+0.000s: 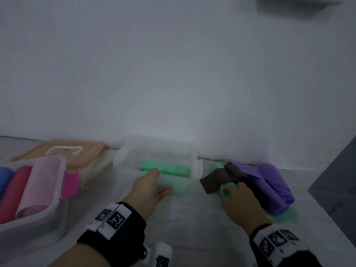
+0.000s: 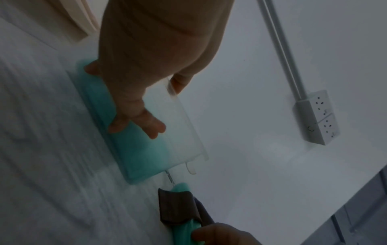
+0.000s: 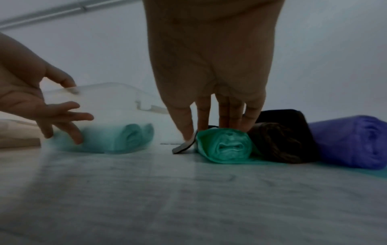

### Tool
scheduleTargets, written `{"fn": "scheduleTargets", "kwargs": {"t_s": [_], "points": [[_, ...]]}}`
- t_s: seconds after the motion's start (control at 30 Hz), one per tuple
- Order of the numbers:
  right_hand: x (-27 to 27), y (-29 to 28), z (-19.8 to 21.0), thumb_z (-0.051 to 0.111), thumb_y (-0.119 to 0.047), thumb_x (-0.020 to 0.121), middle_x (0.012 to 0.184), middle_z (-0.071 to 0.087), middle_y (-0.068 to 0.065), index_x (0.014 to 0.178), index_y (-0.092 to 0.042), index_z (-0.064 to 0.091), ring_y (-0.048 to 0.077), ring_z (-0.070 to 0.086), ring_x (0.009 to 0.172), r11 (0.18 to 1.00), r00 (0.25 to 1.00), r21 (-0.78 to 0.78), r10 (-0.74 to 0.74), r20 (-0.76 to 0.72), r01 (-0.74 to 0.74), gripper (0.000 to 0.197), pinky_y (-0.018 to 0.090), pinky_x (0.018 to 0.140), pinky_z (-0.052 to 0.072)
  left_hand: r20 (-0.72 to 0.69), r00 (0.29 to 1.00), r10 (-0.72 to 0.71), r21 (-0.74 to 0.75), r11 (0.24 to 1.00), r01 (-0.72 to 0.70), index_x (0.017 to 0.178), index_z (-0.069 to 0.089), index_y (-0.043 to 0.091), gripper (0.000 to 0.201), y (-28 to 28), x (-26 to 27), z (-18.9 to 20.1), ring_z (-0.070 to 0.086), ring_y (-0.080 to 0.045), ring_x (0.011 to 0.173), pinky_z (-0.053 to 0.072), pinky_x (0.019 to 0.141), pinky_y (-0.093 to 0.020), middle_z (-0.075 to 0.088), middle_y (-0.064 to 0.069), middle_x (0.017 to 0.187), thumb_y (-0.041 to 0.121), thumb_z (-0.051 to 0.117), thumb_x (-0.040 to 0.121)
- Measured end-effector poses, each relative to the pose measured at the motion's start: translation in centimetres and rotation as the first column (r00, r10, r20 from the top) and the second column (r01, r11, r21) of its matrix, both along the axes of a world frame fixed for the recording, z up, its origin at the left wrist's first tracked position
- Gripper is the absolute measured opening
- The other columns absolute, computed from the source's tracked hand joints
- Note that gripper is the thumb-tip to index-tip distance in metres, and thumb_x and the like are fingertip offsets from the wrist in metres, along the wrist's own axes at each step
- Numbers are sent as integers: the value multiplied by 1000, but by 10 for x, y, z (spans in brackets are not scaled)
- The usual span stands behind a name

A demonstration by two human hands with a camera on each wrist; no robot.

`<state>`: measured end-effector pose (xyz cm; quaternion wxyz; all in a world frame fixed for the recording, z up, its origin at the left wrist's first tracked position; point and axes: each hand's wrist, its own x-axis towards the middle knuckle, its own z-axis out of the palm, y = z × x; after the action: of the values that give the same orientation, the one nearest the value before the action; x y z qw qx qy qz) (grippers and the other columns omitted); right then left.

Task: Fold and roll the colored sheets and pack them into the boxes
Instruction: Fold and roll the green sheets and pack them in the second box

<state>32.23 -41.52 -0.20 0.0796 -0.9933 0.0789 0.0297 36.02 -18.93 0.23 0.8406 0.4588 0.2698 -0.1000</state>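
Observation:
A clear plastic box (image 1: 154,151) stands by the wall with two green rolls (image 1: 165,168) inside. My left hand (image 1: 154,184) grips its near wall, thumb over the rim and fingers spread on the outside; the left wrist view shows the same hold (image 2: 142,106). To the right, my right hand (image 1: 236,192) holds a third green roll (image 3: 226,147) on the table, fingers over its top and thumb at its left side. A dark brown sheet (image 3: 282,140) lies draped across that roll. A purple roll (image 3: 351,142) lies just beyond it.
At the left stands another clear box (image 1: 62,166) holding blue, red and pink rolls. A magenta roll (image 1: 71,182) and an orange lid (image 1: 63,151) lie behind it. A flat green sheet (image 1: 287,216) lies under the purple roll. A white wall runs along the table's back, with a socket strip (image 2: 318,117).

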Motion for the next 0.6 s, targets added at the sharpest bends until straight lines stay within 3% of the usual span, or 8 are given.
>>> {"fn": "scheduleTargets", "kwargs": {"t_s": [0.13,0.23,0.33,0.4,0.5,0.6], "points": [[13,5,1,51,-25,91,125,37,7,131,-24,45,27,41,117,997,999,-73,23,-39,-26,40,36,100,40,-50,999,-2,64,998,6,85,47,15,10,-4,13,7,54,-29,67,50,35,-25,47,-14,90,19,49,94],[16,5,2,54,-24,89,125,33,8,126,-27,48,28,40,116,994,995,-83,59,-78,-65,37,35,102,38,-49,999,9,98,995,-4,92,47,15,11,-6,15,12,54,-28,66,50,36,-25,47,-14,95,24,49,95],[15,2,7,50,-22,90,119,39,6,121,-28,50,25,45,109,990,990,-63,120,-78,-125,32,31,96,40,-45,999,-6,162,987,14,93,49,18,22,-5,7,12,54,-26,65,50,46,-29,51,-11,90,39,54,93],[10,1,10,51,-23,89,117,44,7,121,-25,46,26,48,107,992,991,-15,124,-58,-125,33,30,93,42,-49,998,-26,234,972,36,107,49,16,34,-5,-3,9,56,-26,67,47,52,-30,54,-14,94,45,55,91],[-6,7,13,57,-23,85,122,49,12,134,-12,25,28,50,112,996,993,23,84,-86,-82,59,35,93,45,-59,997,-55,316,946,71,131,38,11,48,-2,-25,1,60,-27,77,47,55,-30,53,-18,110,38,52,94],[-26,21,11,57,-19,83,126,48,15,146,-13,1,30,49,116,996,987,26,92,-131,-90,84,38,96,45,-79,988,-135,352,923,155,135,38,9,48,1,-52,-5,61,-27,84,48,57,-30,56,-13,103,32,52,94]]}}
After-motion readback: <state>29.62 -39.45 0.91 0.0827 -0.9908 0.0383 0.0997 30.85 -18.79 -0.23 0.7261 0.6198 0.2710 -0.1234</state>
